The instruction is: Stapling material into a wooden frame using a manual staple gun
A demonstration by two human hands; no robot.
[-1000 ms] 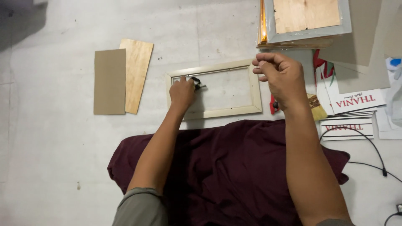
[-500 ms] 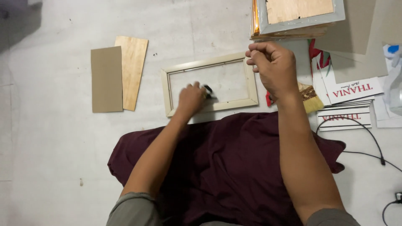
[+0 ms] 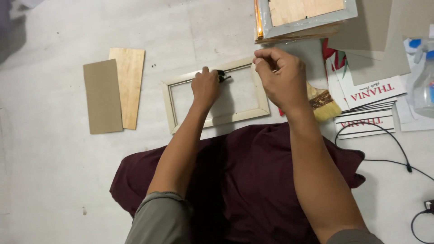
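A pale wooden picture frame (image 3: pixel 174 106) lies flat on the grey floor in front of me. My left hand (image 3: pixel 205 86) rests over its upper rail, closed on a small black tool (image 3: pixel 221 76) whose tip pokes out to the right. My right hand (image 3: pixel 280 77) hovers at the frame's upper right corner with thumb and fingers pinched together; what they pinch is too small to tell.
A brown cardboard sheet (image 3: pixel 102 96) and a plywood panel (image 3: pixel 129 86) lie left of the frame. A stack of frames (image 3: pixel 307 20) sits at the top. A paintbrush (image 3: pixel 324 103), printed booklets (image 3: pixel 368 97), a plastic bottle (image 3: pixel 425 86) and a black cable (image 3: pixel 393 149) lie right. Maroon cloth (image 3: pixel 253 190) covers my lap.
My left hand has slid with the black tool from the frame's left side to the upper rail. My right hand stayed pinched at the frame's upper right corner.
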